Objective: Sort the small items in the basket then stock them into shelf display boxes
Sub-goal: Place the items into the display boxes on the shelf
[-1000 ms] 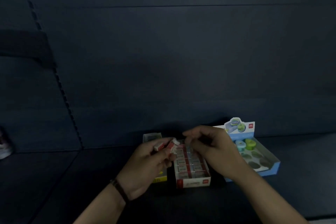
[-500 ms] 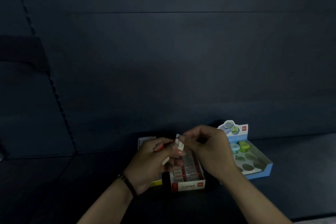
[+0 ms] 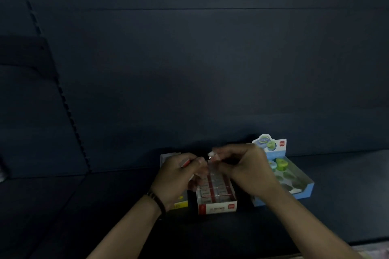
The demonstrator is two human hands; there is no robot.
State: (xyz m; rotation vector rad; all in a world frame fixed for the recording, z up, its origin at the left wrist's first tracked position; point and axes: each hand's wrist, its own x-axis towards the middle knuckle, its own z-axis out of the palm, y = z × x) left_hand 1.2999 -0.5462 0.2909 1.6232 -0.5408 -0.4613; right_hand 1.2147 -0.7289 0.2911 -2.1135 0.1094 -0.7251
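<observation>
Head: right hand (image 3: 246,166) tight on eraser (image 3: 211,156)

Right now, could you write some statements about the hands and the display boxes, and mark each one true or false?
1. The right hand pinches a small pale item. True.
2. The blue display box stands left of the red-and-white box. False: it stands to its right.
3. The left hand is empty. False: it holds a red-and-white item.
4. The left wrist wears a dark band. True.
5. Every recess of the blue display box is filled. False: most are empty.
</observation>
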